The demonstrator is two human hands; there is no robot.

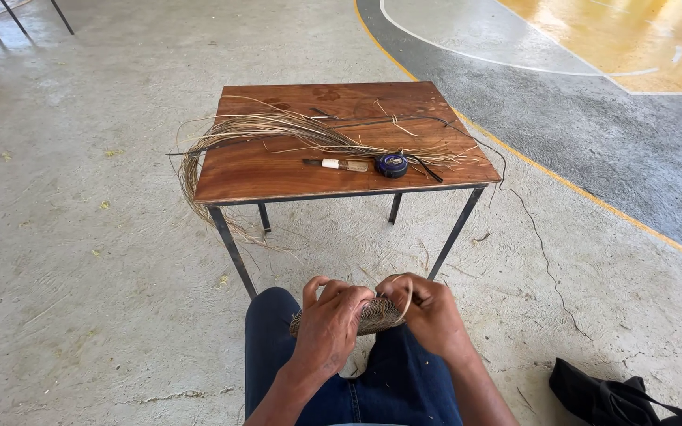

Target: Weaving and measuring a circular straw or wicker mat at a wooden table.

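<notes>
A seated person in blue jeans holds a small, flat woven piece (372, 314) over the lap, with the left hand (331, 325) curled over its left side in a closed grip and the right hand (429, 309) pinching its right edge, where a thin pale strand (408, 300) loops up between the fingers. Ahead stands a small wooden counter (278, 170) on a concrete floor, carrying a long bundle of dried fibre (278, 130) that droops off its left end, a knife (337, 164) and a round tape measure (392, 164) lying just beside each other near the front edge. A black bag (617, 394) lies on the floor at the person's right.
</notes>
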